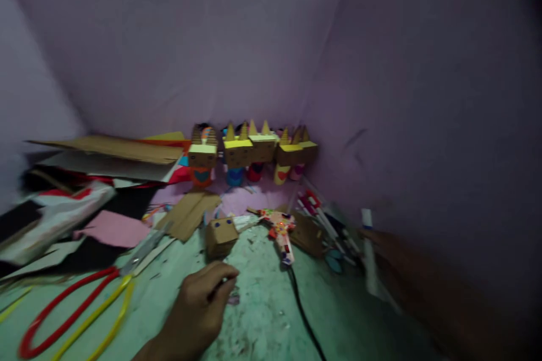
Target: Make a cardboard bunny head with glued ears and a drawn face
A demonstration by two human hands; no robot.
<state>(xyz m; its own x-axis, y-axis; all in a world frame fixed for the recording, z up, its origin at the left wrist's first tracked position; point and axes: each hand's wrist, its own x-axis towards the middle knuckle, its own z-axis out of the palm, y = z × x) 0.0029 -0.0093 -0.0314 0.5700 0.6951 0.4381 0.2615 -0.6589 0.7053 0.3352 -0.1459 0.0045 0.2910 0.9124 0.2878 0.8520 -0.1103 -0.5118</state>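
Note:
My left hand [201, 302] hovers low over the green table, its thumb and fingers curled together; whether anything is between them is hidden. Just beyond it sits a small cardboard box head [222, 237] with two dark eyes drawn on. On the right, my right hand [383, 245] is blurred and dark, closed around a white pen-like stick [369, 256] held roughly upright. A patterned hot glue gun [282, 231] lies between the hands, its black cord running toward me.
Large scissors [121, 272] with red and yellow handles lie at left. Cardboard sheets [122, 148] and a pink paper piece [117, 228] are piled behind them. Several box-headed figures [201, 161] stand along the back wall. Markers [326, 220] lie at right.

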